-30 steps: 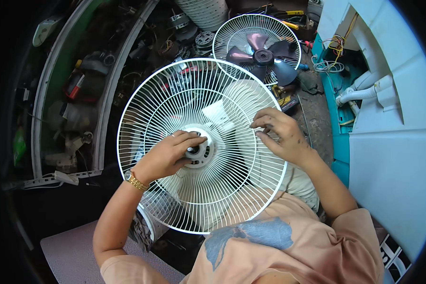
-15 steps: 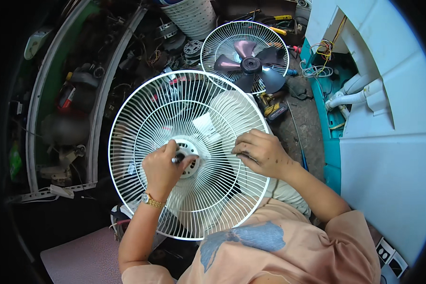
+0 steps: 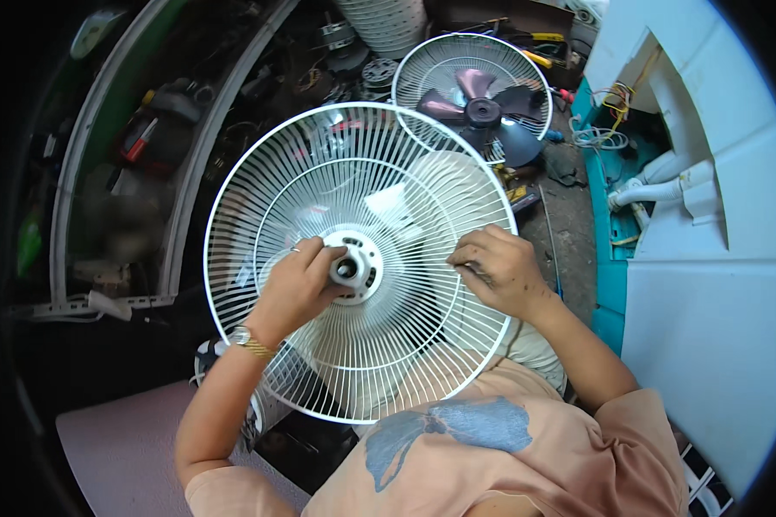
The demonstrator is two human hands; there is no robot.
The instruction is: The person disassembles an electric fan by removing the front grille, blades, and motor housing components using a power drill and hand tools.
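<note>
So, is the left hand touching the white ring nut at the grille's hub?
Touching: the head view shows the left hand curled against the white ring nut, no gap between.

A dark, dirty floor (image 3: 576, 241) shows beyond the right hand (image 3: 498, 271). Directly on it, just past this hand, is a yellow-and-black power tool (image 3: 523, 198), partly hidden. Beside the tool a thin rod (image 3: 550, 229) lies, and farther from the hand, a dark crumpled piece (image 3: 566, 167).
</note>
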